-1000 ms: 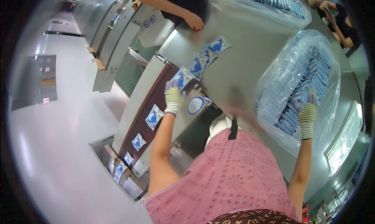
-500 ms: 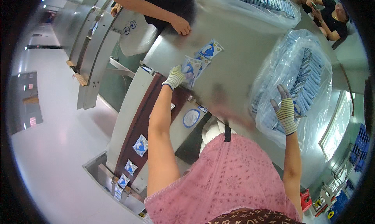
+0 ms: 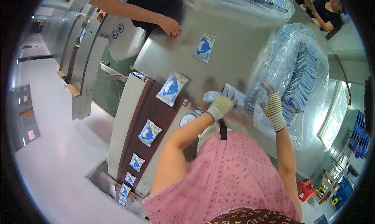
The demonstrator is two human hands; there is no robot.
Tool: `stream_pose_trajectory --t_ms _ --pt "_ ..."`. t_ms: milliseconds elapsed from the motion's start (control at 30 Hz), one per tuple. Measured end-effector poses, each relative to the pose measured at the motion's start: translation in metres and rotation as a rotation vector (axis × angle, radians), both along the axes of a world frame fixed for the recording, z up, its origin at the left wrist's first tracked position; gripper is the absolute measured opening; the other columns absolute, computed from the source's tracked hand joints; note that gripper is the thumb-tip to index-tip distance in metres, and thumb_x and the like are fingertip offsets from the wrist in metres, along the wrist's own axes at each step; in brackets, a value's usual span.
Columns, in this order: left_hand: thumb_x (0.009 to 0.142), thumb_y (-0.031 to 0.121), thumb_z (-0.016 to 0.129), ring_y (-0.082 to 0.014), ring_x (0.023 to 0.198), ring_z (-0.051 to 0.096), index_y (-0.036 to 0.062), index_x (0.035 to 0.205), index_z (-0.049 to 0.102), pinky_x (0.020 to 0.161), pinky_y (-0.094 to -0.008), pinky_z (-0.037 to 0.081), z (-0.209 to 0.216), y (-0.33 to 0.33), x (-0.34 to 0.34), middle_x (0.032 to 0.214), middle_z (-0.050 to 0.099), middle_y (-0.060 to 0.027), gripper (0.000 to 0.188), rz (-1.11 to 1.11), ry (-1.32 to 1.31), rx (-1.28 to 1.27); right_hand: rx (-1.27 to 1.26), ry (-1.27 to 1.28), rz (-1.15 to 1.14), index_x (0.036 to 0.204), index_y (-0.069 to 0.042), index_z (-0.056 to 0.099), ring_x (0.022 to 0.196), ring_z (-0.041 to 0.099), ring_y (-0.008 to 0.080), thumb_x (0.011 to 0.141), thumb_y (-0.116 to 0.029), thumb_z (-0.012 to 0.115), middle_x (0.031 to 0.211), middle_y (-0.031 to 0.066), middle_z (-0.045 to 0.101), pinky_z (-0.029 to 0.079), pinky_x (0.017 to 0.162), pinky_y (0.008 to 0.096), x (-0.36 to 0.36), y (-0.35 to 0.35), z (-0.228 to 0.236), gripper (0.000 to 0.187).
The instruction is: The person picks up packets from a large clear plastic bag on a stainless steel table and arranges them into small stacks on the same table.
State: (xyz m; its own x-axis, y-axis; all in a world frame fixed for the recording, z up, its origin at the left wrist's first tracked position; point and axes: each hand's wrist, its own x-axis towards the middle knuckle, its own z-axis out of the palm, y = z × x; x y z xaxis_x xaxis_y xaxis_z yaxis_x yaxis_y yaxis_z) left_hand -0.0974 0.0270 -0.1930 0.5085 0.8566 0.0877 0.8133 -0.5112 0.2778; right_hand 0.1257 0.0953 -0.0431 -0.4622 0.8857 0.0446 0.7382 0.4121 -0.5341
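My left hand (image 3: 222, 106), in a striped glove, is low over the steel table and closed on blue-and-white packets (image 3: 239, 96). One packet sticks out on each side of the fingers; the grip itself is partly hidden. My right hand (image 3: 273, 109), gloved too, rests with fingers apart against a clear plastic bag (image 3: 269, 64). Rows of packets (image 3: 302, 75) stand on edge inside the bag. A single packet (image 3: 204, 47) lies flat farther up the table. Another packet (image 3: 172, 89) is at the belt's end, left of my left hand.
Several packets (image 3: 149, 133) sit spaced along a brown conveyor belt (image 3: 134, 142) at the left. A co-worker's hand (image 3: 170, 26) rests on the table's far edge. A second filled bag (image 3: 250, 5) lies at the back. A seated person (image 3: 326, 13) is at far right.
My left hand has swept right from the belt's end toward the bag, carrying packets. One packet stays behind on the table. Packets on the belt have moved up toward the table.
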Motion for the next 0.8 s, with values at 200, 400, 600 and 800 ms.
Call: stream_pose_trajectory --t_ms 200,400,600,800 --pt "0.078 0.021 0.064 -0.0399 0.098 0.063 0.0073 0.111 0.061 0.088 -0.0434 0.051 0.035 0.033 -0.043 0.119 0.063 -0.0196 0.035 0.211 -0.072 -0.533 -0.080 0.011 0.050 0.136 -0.008 0.047 0.119 0.052 0.0378 0.083 -0.023 0.067 0.131 0.0188 0.053 0.043 0.101 0.0432 -0.008 -0.006 -0.017 0.059" --pt "0.069 0.034 0.077 -0.0390 0.104 0.062 0.0021 0.115 0.064 0.092 -0.0393 0.049 0.063 0.072 -0.157 0.110 0.064 -0.0258 0.058 0.717 -0.494 -0.452 -0.138 0.043 0.109 0.130 -0.008 0.051 0.116 0.053 0.0370 0.087 -0.024 0.063 0.127 0.0187 0.055 0.043 0.099 0.0445 -0.045 0.034 -0.023 0.048" --pt "0.065 0.048 0.075 -0.0371 0.129 0.046 0.0027 0.127 0.059 0.109 -0.0451 0.036 0.009 0.095 -0.170 0.139 0.046 -0.0267 0.078 0.664 0.215 -0.296 0.119 -0.452 0.548 0.125 -0.012 0.057 0.118 0.055 0.0295 0.086 -0.021 0.059 0.128 0.0126 0.057 0.044 0.097 0.0419 -0.191 0.168 -0.045 0.040" --pt "0.073 0.033 0.069 -0.0385 0.108 0.058 0.0062 0.118 0.062 0.088 -0.0531 0.046 0.057 0.109 -0.086 0.121 0.058 -0.0225 0.053 0.376 0.209 -0.651 0.087 -0.775 0.735 0.125 -0.015 0.061 0.126 0.050 0.0248 0.088 -0.030 0.059 0.130 0.0023 0.061 0.032 0.109 0.0421 -0.257 0.223 -0.111 0.040"
